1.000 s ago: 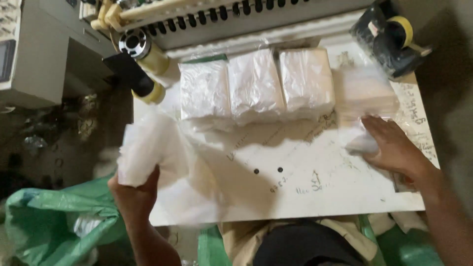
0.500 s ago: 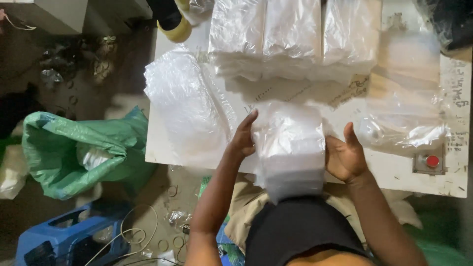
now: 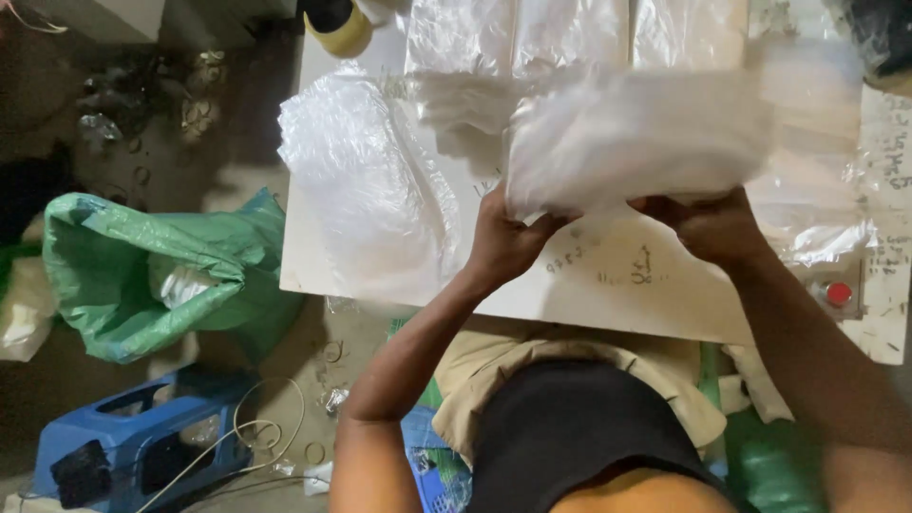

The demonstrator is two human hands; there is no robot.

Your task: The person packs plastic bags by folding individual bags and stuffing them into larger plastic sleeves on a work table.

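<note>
Both of my hands hold a stack of clear plastic bags (image 3: 636,138) above the white table (image 3: 589,299), lying crosswise. My left hand (image 3: 503,237) grips its lower left edge and my right hand (image 3: 708,223) grips its lower right edge. A loose clear plastic bag (image 3: 366,180) lies puffed up on the table's left part, just left of my left hand. Three wrapped stacks of bags (image 3: 560,33) stand in a row along the far side of the table.
A green sack (image 3: 152,271) sits open on the floor at the left, with a blue plastic stool (image 3: 133,446) below it and white cord nearby. A red button (image 3: 838,293) is on the table's right side. A yellow-rimmed roll (image 3: 337,28) sits at the far left corner.
The bag stack has gone from upright near my body to crosswise and farther out over the table. A second ago my hands were apart, the left one holding loose plastic.
</note>
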